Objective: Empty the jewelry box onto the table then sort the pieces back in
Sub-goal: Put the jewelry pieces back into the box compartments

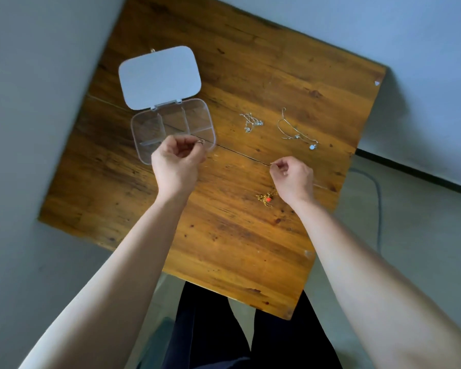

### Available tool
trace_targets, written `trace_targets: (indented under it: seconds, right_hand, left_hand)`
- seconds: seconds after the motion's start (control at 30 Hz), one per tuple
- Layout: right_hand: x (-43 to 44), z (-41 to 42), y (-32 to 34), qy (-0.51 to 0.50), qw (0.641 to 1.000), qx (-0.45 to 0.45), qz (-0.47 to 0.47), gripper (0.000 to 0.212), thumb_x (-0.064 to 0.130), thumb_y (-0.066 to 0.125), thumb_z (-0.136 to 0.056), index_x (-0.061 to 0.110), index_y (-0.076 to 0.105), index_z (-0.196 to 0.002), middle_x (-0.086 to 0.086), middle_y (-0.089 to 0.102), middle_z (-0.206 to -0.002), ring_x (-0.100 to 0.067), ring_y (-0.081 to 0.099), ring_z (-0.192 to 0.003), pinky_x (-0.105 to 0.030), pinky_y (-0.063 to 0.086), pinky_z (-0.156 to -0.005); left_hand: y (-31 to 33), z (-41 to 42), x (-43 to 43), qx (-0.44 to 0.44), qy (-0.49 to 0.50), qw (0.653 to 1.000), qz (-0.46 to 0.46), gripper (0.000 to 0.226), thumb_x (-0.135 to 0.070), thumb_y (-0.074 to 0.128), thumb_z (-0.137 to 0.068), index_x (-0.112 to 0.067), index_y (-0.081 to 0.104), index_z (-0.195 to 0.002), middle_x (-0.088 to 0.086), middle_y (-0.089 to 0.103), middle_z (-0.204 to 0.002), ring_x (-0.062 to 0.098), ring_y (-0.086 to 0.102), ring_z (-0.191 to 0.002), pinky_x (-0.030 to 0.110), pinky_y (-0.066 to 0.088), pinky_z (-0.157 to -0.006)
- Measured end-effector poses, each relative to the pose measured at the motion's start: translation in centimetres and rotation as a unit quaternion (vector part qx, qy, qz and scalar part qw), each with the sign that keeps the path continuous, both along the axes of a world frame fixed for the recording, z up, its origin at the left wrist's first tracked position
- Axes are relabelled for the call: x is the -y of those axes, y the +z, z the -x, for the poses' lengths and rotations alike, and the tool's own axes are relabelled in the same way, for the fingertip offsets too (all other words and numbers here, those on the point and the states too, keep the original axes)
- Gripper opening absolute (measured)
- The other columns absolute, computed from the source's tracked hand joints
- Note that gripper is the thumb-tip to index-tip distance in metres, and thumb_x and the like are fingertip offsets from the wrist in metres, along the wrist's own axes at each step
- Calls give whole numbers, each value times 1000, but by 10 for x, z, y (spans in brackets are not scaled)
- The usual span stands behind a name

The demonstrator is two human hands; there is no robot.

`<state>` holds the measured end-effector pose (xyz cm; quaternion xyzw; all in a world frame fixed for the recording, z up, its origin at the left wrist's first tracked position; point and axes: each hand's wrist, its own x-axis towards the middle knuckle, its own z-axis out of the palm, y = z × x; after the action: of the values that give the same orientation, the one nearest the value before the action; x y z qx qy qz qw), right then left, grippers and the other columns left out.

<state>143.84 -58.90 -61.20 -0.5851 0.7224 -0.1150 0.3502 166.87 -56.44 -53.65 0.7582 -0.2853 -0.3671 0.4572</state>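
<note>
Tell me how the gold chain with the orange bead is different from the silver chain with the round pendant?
The gold chain with the orange bead lies bunched in a small heap, near the right hand. The silver chain with the round pendant is spread out in loose loops, farther away toward the wooden table's back edge. One looks yellow, the other pale and shiny. Both rest on the table, outside the clear plastic box.
</note>
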Motion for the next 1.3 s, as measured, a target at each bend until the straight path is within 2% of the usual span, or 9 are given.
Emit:
trace_targets:
  seconds: [0.17,0.27,0.37,0.53,0.67,0.83,0.97,1.07,1.3]
  right_hand:
    - [22,-63,37,-84,986,125,77,8,22,71,-83,19,75,-89,13,70,-79,4,64,-67,-4,45,-65]
    - [35,-95,58,-85,969,222,68,10,24,70,-83,23,71,-93,15,72,-96,2,70,-81,-11,53,-70]
    - [45,-122,72,-79,952,290,56,9,23,71,-85,21,71,-93,3,77,-94,-13,74,-85,-30,61,-73]
    - [57,-156,85,-55,929,365,27,17,21,74,-90,10,71,-103,-1,77,-83,-9,75,-75,-20,57,-66]
    - [64,-179,85,17,950,310,25,18,21,72,-93,9,73,-106,0,77,-86,-8,75,-77,-25,61,-72]
    - [71,-206,68,80,970,231,13,16,21,71,-93,11,74,-105,2,77,-86,-9,74,-78,-35,61,-82]
    - [78,-220,41,155,982,101,-35,21,19,64,-96,17,75,-113,2,76,-111,-14,70,-100,-23,53,-87]
    - [79,-224,27,186,979,32,-71,28,14,59,-98,17,71,-122,-4,71,-124,-24,66,-111,-25,49,-89]
    - [74,-194,40,137,985,105,-20,33,15,60,-95,18,67,-127,1,71,-124,-13,65,-111,-17,44,-93]
  left_hand:
    - [4,-64,14,-12,93,995,47,7,-15,74,-78,-17,71,-84,3,74,-71,20,71,-64,32,60,-64]
    - [-12,-93,23,-3,123,992,-27,8,-15,74,-79,-20,71,-83,-1,75,-71,14,70,-61,31,60,-61]
    - [-32,-114,29,49,84,987,-127,9,-17,75,-80,-23,73,-85,-5,73,-79,12,71,-72,31,61,-67]
    - [-47,-128,34,150,-30,974,-169,13,-23,73,-85,-21,74,-98,-7,71,-92,10,68,-83,27,58,-73]
    - [-49,-129,26,169,-63,972,-148,17,-23,68,-89,-20,73,-105,-7,70,-97,9,66,-87,22,54,-72]
    - [-49,-134,22,97,-17,985,-141,5,-21,71,-85,-24,69,-88,-7,72,-81,7,69,-69,30,60,-67]
    - [-50,-139,22,58,-9,988,-141,6,-20,73,-85,-24,68,-88,-6,72,-77,3,68,-62,30,61,-65]
    - [-50,-141,21,46,-19,989,-141,6,-19,73,-86,-22,69,-89,-4,72,-79,7,69,-66,29,60,-66]
    - [-42,-131,29,67,-4,982,-174,8,-21,67,-88,-20,65,-96,-3,68,-88,19,68,-82,31,58,-68]
